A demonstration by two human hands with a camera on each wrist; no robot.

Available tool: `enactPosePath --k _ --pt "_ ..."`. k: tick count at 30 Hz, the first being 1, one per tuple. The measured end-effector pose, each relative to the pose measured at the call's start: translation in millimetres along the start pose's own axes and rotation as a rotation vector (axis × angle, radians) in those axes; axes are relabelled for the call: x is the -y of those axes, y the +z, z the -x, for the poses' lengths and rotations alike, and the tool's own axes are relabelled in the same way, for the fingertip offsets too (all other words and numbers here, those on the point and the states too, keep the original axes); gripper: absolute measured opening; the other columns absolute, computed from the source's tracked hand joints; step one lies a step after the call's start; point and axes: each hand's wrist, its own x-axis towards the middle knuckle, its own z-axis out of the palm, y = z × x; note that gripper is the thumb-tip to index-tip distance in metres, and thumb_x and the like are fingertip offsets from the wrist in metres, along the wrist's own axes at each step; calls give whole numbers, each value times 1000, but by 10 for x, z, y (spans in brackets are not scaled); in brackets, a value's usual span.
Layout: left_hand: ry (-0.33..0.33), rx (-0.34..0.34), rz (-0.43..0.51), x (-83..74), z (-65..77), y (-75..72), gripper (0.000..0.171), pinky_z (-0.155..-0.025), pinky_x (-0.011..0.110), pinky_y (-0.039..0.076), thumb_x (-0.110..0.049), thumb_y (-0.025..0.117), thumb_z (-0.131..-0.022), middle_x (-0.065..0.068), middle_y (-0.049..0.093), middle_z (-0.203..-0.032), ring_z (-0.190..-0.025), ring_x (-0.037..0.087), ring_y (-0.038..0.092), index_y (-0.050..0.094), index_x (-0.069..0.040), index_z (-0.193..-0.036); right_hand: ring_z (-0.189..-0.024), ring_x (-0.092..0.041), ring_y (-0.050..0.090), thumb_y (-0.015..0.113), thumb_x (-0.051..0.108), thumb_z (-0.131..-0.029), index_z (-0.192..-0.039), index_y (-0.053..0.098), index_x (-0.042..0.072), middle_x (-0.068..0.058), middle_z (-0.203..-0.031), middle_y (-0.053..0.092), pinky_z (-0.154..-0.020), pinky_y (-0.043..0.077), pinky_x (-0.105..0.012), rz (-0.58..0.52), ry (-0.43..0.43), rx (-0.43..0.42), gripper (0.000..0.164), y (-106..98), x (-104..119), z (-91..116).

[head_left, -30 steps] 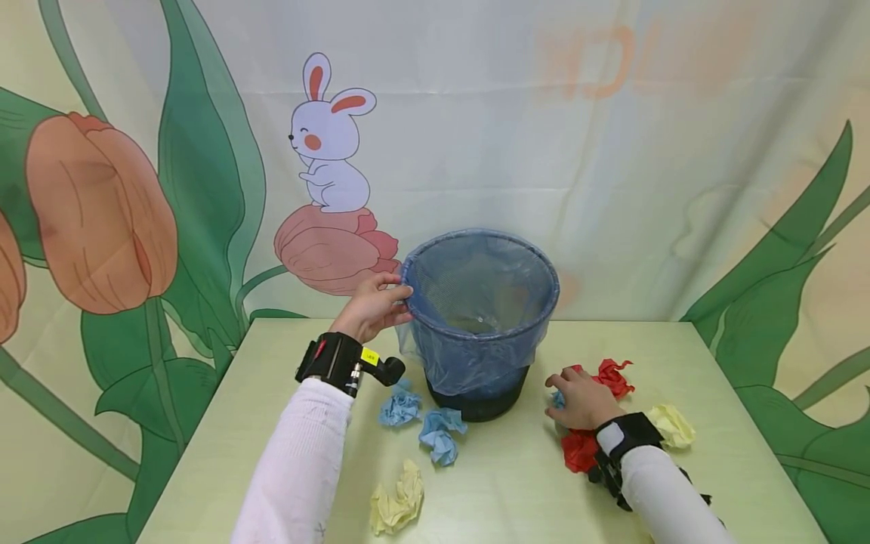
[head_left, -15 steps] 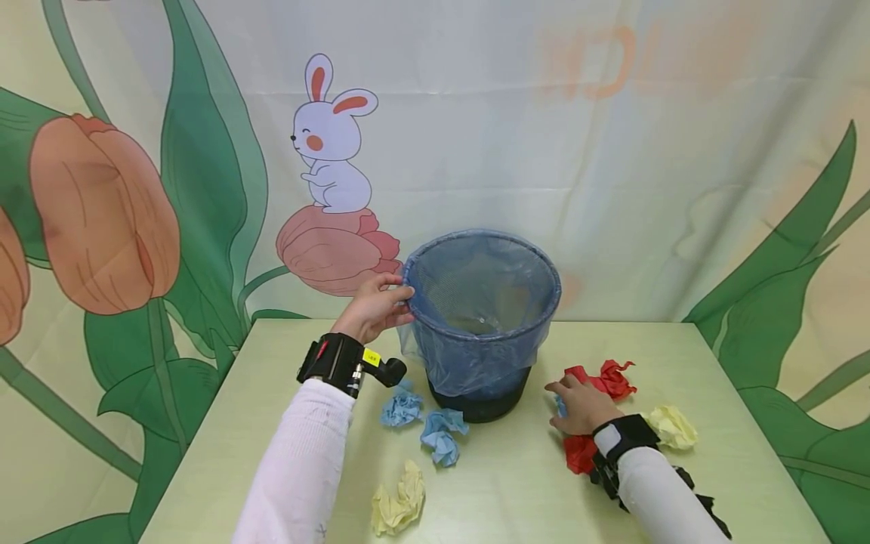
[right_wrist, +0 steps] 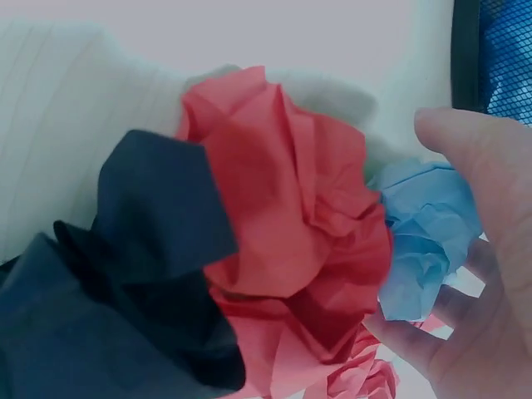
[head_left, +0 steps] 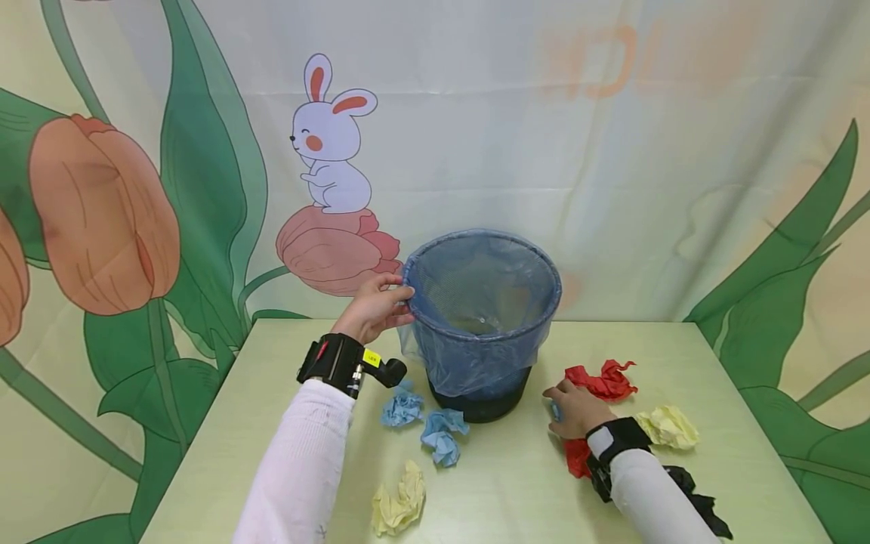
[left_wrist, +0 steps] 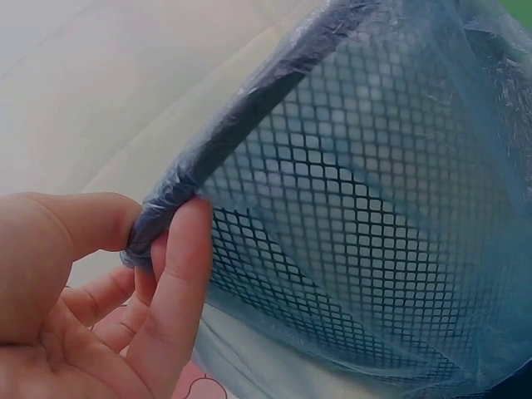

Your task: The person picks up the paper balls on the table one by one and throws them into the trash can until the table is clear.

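A mesh waste bin [head_left: 479, 412] lined with a blue plastic bag [head_left: 469, 370] stands towards the back of the table. My left hand [head_left: 376, 308] pinches its rim on the left side; in the left wrist view the thumb and fingers [left_wrist: 187, 258] press the bag-covered rim between them. Right of the bin, my right hand [head_left: 581, 409] reaches over a crumpled blue paper ball [right_wrist: 428, 229], fingers spread around it with a gap at the top. Crumpled red paper [right_wrist: 283, 224] lies against the blue ball, and black crumpled paper [right_wrist: 158, 216] overlaps the red.
Blue paper balls [head_left: 442, 437] and a yellow one [head_left: 399, 500] lie in front of the bin. Another red piece [head_left: 605, 380] and a yellow ball [head_left: 667, 427] lie beyond my right hand. A printed curtain [head_left: 476, 113] hangs behind the table [head_left: 503, 491].
My right hand has shifted slightly left and towards me around the blue paper ball, showing more of the red paper behind it and the black paper by the sleeve. The left hand stays on the rim.
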Motion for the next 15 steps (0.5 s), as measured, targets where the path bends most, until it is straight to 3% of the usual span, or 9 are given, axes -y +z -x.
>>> enactPosePath --k 4,11,15 --pt "4 -1 -1 -4 5 3 41 -67 24 56 -11 53 -93 8 41 -114 -73 16 49 36 -8 -130 -98 -34 54 76 20 -72 -114 59 8 -14 -108 53 -81 50 -48 -17 -8 16 47 -17 73 -6" --pt "8 -4 -4 -9 14 0 41 -67 25 56 -12 52 -93 9 40 -120 -72 16 49 36 -8 -131 -81 -29 53 77 21 -71 -107 61 11 -10 -100 51 -68 51 -40 12 -27 23 41 15 138 -39" --pt "-2 -5 1 -7 9 1 40 -66 24 56 -12 53 -93 9 40 -122 -72 15 50 37 -9 -130 -79 -27 52 76 21 -72 -106 60 12 -9 -97 50 -68 51 -39 13 -6 42 38 26 135 -67"
